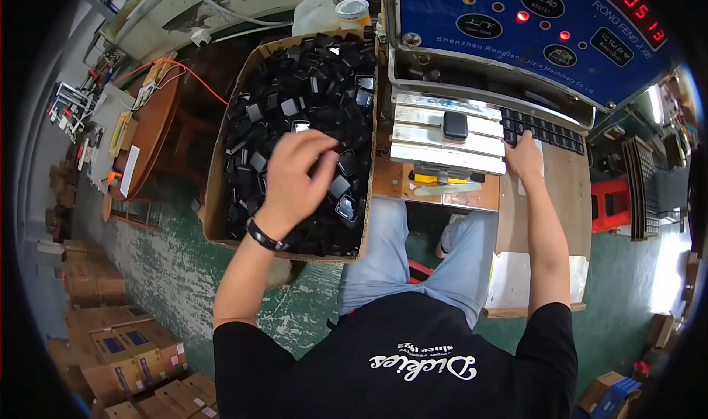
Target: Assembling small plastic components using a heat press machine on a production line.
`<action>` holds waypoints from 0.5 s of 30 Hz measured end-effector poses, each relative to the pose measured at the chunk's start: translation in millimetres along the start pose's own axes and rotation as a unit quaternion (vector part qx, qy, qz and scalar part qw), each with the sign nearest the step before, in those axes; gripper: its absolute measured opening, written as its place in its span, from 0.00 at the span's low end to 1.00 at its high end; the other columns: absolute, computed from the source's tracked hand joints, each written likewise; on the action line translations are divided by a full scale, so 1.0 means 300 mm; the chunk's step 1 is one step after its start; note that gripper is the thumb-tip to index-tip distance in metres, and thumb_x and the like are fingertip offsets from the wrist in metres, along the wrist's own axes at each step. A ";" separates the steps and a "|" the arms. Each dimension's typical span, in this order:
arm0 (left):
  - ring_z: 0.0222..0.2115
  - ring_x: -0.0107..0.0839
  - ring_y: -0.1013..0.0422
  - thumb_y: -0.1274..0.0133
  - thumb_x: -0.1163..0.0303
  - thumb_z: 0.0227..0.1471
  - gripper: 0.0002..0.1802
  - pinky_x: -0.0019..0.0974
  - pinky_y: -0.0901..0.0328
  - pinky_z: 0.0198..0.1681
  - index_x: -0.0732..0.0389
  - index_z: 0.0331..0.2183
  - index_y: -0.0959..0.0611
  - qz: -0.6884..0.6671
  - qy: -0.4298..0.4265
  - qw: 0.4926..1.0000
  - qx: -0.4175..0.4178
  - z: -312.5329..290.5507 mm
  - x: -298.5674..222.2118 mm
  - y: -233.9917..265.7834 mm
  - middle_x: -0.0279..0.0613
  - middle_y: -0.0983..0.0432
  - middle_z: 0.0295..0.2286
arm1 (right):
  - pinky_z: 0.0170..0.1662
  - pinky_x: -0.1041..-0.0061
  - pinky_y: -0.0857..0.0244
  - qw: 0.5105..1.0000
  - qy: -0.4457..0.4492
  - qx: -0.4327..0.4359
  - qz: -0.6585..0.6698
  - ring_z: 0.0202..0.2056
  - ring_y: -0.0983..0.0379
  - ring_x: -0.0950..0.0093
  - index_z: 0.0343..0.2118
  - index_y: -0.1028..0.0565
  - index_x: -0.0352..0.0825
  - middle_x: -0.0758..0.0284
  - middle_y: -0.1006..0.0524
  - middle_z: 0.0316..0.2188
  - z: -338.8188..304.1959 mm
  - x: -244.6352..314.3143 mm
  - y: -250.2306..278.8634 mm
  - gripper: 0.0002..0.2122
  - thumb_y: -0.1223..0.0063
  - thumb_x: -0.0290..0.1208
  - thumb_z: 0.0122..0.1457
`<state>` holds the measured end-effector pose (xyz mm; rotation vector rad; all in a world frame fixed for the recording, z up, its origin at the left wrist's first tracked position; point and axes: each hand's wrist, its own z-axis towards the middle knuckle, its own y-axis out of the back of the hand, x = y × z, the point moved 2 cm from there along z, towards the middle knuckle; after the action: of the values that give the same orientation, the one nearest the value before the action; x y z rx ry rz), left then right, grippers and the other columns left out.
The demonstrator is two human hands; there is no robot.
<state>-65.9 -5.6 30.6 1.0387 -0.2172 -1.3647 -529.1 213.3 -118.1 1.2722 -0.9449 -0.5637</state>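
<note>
My left hand (295, 177), a dark band on its wrist, hovers over a cardboard box (209, 220) heaped with small black square plastic casings (254, 113). Its fingers bend to the right and the thumb stands apart from them. Nothing shows between them. To the right, a black casing (456, 126) with rounded corners sits on the grooved metal block (413, 150) of a machine. Beyond the block, my right hand (525, 157) reaches to a black gridded tray (560, 136). Its fingers are drawn together at the tray's near edge; what they grip, if anything, is hidden.
A blue machine panel (472, 50) with lit red lamps and a red display overhangs the metal block. Brown board (553, 212) covers the right-hand bench. Behind the box stand a white tub (352, 9) and a plastic bag (316, 9). A red stool (611, 205) stands farther right.
</note>
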 end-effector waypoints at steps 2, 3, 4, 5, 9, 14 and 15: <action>0.43 0.44 0.24 0.36 0.76 0.50 0.15 0.40 0.29 0.48 0.60 0.43 0.11 0.074 0.020 0.997 0.006 0.042 0.103 0.046 0.42 0.17 0.42 | 0.43 0.59 0.24 0.999 0.005 -0.014 0.032 0.36 0.19 0.52 0.40 0.26 0.28 0.51 0.17 0.36 -0.042 -0.017 0.017 0.29 0.41 0.59 0.64; 0.43 0.44 0.24 0.36 0.76 0.50 0.15 0.40 0.29 0.48 0.60 0.43 0.11 0.079 0.017 0.997 0.007 0.063 0.139 0.061 0.42 0.17 0.42 | 0.42 0.60 0.25 0.998 0.013 -0.026 0.064 0.35 0.20 0.54 0.40 0.27 0.28 0.53 0.18 0.35 -0.063 -0.026 0.027 0.28 0.41 0.57 0.64; 0.41 0.45 0.24 0.37 0.75 0.51 0.16 0.40 0.28 0.47 0.61 0.44 0.12 0.099 0.035 0.994 0.031 0.079 0.168 0.064 0.43 0.17 0.42 | 0.42 0.61 0.25 0.995 0.018 -0.039 0.095 0.35 0.20 0.55 0.40 0.27 0.28 0.54 0.18 0.34 -0.083 -0.038 0.039 0.27 0.40 0.55 0.65; 0.40 0.47 0.23 0.38 0.75 0.51 0.16 0.41 0.28 0.46 0.61 0.45 0.12 0.104 0.055 0.992 0.043 0.088 0.186 0.064 0.44 0.17 0.41 | 0.41 0.62 0.26 0.991 0.013 -0.053 0.120 0.34 0.21 0.57 0.40 0.27 0.29 0.55 0.19 0.34 -0.099 -0.048 0.051 0.25 0.40 0.53 0.65; 0.36 0.49 0.23 0.38 0.73 0.51 0.17 0.42 0.27 0.43 0.62 0.45 0.13 0.191 0.087 0.971 0.117 0.113 0.207 0.039 0.45 0.17 0.39 | 0.38 0.67 0.27 0.987 0.056 -0.050 0.139 0.32 0.24 0.65 0.42 0.27 0.30 0.60 0.21 0.32 -0.136 -0.071 0.142 0.19 0.38 0.44 0.65; 0.31 0.51 0.23 0.39 0.71 0.52 0.18 0.44 0.28 0.39 0.62 0.46 0.15 0.139 0.186 0.953 0.196 0.124 0.231 0.047 0.47 0.17 0.36 | 0.36 0.73 0.30 0.959 0.106 -0.038 0.259 0.31 0.27 0.74 0.44 0.25 0.32 0.66 0.23 0.31 -0.200 0.019 0.319 0.12 0.37 0.34 0.66; 0.30 0.51 0.23 0.40 0.70 0.52 0.19 0.44 0.28 0.38 0.62 0.47 0.15 0.112 0.196 0.954 0.196 0.125 0.237 0.053 0.47 0.17 0.35 | 0.36 0.75 0.31 0.942 0.126 -0.038 0.308 0.31 0.27 0.76 0.44 0.25 0.33 0.67 0.23 0.31 -0.220 0.056 0.354 0.10 0.37 0.31 0.66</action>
<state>-61.5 -87.4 32.7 1.5428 -0.3065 -0.9029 -479.5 261.0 -12.4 0.8817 -1.0253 0.0544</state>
